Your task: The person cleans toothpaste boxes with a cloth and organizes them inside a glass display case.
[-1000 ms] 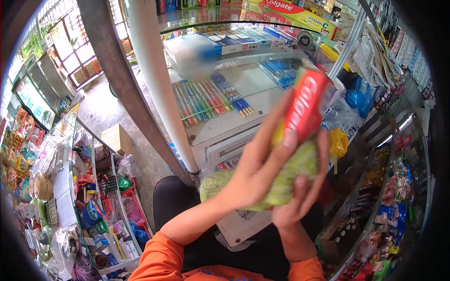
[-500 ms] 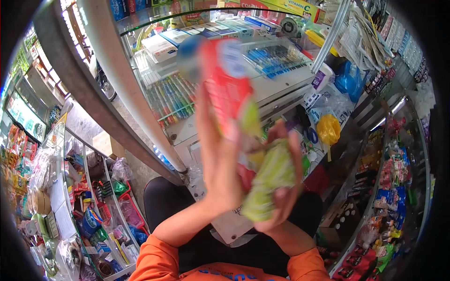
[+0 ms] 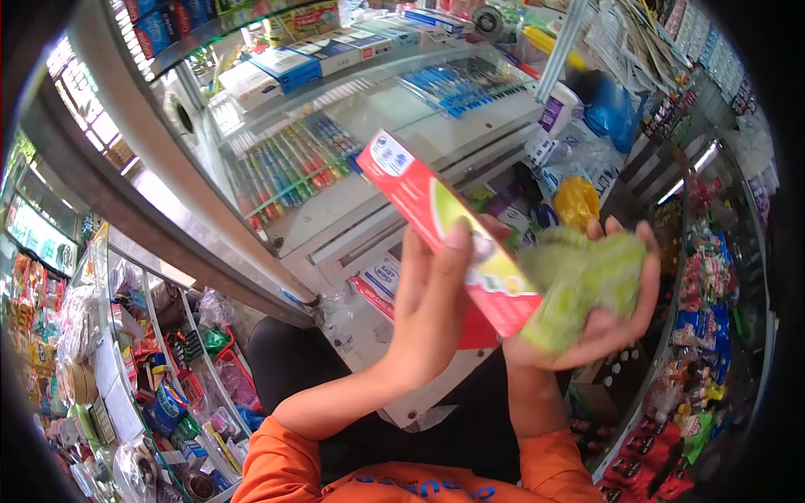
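Note:
A long red toothpaste box [image 3: 419,197], with white, green and yellow print, slants across the middle of the head view. My left hand [image 3: 432,306] is closed around its side, thumb on the printed face. In my right hand [image 3: 625,331] lies a crumpled light-green cloth [image 3: 591,281], slightly blurred, with the palm under it and the fingers curled up at its far side. The cloth meets the lower right end of the box. Below the box, a similar red and white carton [image 3: 376,285] rests on the white surface, partly hidden by my left hand.
Ahead stands a glass display case [image 3: 386,101] with rows of pens [image 3: 293,168] and several small cartons on it. A yellow plastic bag [image 3: 577,201] and a blue bag [image 3: 616,113] lie to the right. Packed shelves [image 3: 126,369] flank me on both sides.
The box has swung from nearly upright to a slant, its lower end toward the right. My right hand and the cloth have moved right and up. The view has shifted slightly.

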`<state>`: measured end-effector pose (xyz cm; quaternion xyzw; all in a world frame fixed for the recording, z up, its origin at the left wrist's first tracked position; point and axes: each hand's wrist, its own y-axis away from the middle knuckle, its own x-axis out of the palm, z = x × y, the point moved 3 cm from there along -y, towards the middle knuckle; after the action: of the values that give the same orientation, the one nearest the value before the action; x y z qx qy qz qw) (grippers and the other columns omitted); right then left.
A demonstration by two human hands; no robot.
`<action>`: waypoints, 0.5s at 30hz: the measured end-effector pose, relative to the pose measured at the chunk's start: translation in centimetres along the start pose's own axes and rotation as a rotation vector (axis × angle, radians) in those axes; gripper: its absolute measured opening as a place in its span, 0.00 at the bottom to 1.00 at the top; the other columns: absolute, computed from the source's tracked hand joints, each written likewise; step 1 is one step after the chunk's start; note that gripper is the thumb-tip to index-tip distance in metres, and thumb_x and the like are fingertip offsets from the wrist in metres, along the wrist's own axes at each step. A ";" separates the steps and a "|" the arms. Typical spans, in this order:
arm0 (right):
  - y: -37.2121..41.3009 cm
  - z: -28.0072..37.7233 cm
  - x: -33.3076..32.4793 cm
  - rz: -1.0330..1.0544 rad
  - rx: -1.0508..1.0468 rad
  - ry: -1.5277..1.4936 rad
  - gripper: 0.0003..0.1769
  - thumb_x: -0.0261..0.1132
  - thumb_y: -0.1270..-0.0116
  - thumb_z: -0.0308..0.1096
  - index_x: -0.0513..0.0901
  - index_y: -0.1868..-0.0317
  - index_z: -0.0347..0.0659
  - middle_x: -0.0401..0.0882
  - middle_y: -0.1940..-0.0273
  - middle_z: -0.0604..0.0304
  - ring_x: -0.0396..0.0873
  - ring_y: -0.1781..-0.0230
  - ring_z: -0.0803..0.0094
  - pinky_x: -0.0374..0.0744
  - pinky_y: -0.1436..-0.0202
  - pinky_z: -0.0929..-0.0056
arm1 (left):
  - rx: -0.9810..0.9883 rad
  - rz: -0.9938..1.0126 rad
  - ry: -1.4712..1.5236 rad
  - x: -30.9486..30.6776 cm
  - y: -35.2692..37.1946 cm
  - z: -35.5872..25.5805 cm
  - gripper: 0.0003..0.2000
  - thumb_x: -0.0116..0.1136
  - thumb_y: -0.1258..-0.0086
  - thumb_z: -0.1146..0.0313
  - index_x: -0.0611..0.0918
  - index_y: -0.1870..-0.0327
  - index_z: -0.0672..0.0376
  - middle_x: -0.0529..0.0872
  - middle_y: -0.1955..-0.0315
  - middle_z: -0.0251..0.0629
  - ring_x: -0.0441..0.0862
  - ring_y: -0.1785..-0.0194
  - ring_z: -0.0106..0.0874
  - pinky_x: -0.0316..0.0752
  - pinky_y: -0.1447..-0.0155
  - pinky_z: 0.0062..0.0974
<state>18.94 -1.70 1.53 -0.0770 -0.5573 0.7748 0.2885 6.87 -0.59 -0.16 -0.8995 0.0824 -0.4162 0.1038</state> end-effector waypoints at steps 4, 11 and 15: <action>0.8 -0.5 -1.2 0.156 -0.252 0.202 0.35 0.55 0.16 0.55 0.61 0.25 0.35 0.65 0.29 0.36 0.78 0.41 0.51 0.86 0.41 0.51 | -0.053 -0.106 0.120 0.6 -0.6 -2.3 0.20 0.47 0.11 0.57 0.70 0.30 0.62 0.81 0.35 0.48 0.82 0.35 0.36 0.82 0.33 0.40; -0.2 -1.2 0.8 0.270 -0.078 0.077 0.20 0.74 0.33 0.31 0.85 0.41 0.42 0.78 0.44 0.48 0.77 0.45 0.56 0.77 0.41 0.60 | -0.015 -0.084 0.189 -1.4 -2.0 -4.3 0.25 0.47 0.11 0.56 0.69 0.28 0.71 0.80 0.34 0.51 0.85 0.35 0.41 0.85 0.33 0.43; -0.7 0.4 0.5 0.299 -0.145 0.041 0.20 0.75 0.33 0.34 0.85 0.42 0.44 0.79 0.44 0.47 0.78 0.45 0.57 0.79 0.43 0.62 | -0.014 -0.060 0.178 -1.2 -1.9 -3.9 0.25 0.47 0.11 0.56 0.69 0.28 0.71 0.81 0.34 0.51 0.85 0.35 0.44 0.85 0.32 0.44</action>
<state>18.62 -1.62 2.38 -0.1958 -0.5881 0.7650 0.1749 3.22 1.09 1.97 -0.8617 0.0674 -0.4970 0.0771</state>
